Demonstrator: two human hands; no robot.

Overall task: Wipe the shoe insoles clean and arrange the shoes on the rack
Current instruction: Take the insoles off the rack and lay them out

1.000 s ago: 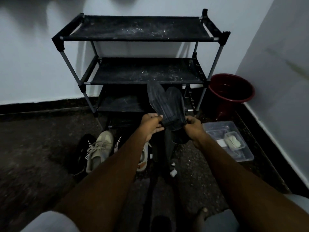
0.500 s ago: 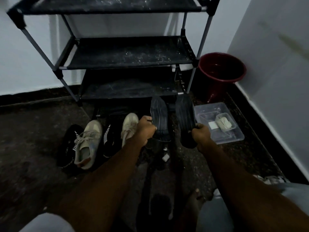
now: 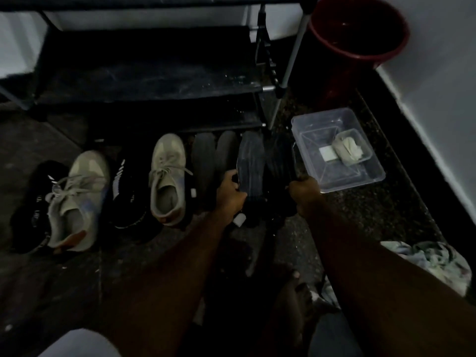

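Observation:
My left hand grips a dark insole by its heel end, low over the floor. Beside it, my right hand holds a second dark insole, hard to make out in the dim light. Two grey insoles lie on the floor just left of them. Further left stand two beige sneakers and two black shoes in a row. The black shoe rack stands behind them against the wall.
A clear plastic tub holding a whitish cloth sits on the floor at the right. A dark red bucket stands in the corner behind it. A crumpled cloth lies by my right arm. A small white object lies under my left hand.
Both hands have come down from in front of the rack to the floor, and the two insoles have separated, one in each hand. The view has tilted downward.

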